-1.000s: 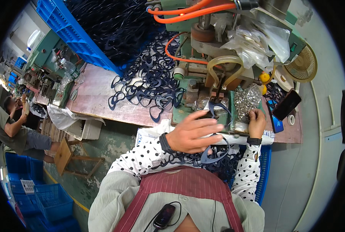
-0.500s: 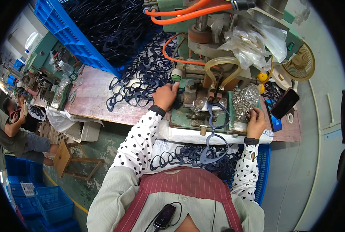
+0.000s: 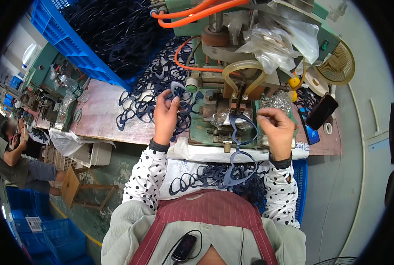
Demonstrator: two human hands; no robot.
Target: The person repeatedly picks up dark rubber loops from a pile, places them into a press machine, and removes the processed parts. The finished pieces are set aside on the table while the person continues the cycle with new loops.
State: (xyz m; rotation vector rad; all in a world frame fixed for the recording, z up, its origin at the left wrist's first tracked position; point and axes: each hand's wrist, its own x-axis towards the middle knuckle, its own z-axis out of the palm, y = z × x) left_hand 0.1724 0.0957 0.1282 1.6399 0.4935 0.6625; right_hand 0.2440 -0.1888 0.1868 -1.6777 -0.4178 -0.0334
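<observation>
A dark blue eyeglass frame (image 3: pixel 178 87) is pinched between the thumb and fingers of my left hand (image 3: pixel 165 118), beside the machine's left side. A second blue eyeglass frame (image 3: pixel 244 180) hangs from the green bench machine (image 3: pixel 197 132), its upper end under the metal tooling and its lower rim over the front edge. To the right of that frame, my right hand (image 3: pixel 278 132) is raised with thumb and fingertips pressed together; anything in them is too small to make out. Behind it lies a pile of small shiny metal parts (image 3: pixel 276 100), partly covered by the hand.
Loose eyeglass frames (image 3: pixel 139 106) are heaped left of the machine, below a full blue crate (image 3: pixel 73 48). More frames (image 3: pixel 201 174) lie in front of me. Phones (image 3: pixel 321 114) and a fan (image 3: pixel 336 64) are at right. Another person (image 3: pixel 14 154) sits far left.
My left hand has left the machine's green button and moved left, taking hold of an eyeglass frame. My right hand has risen from the metal parts toward the tooling. The view has shifted slightly.
</observation>
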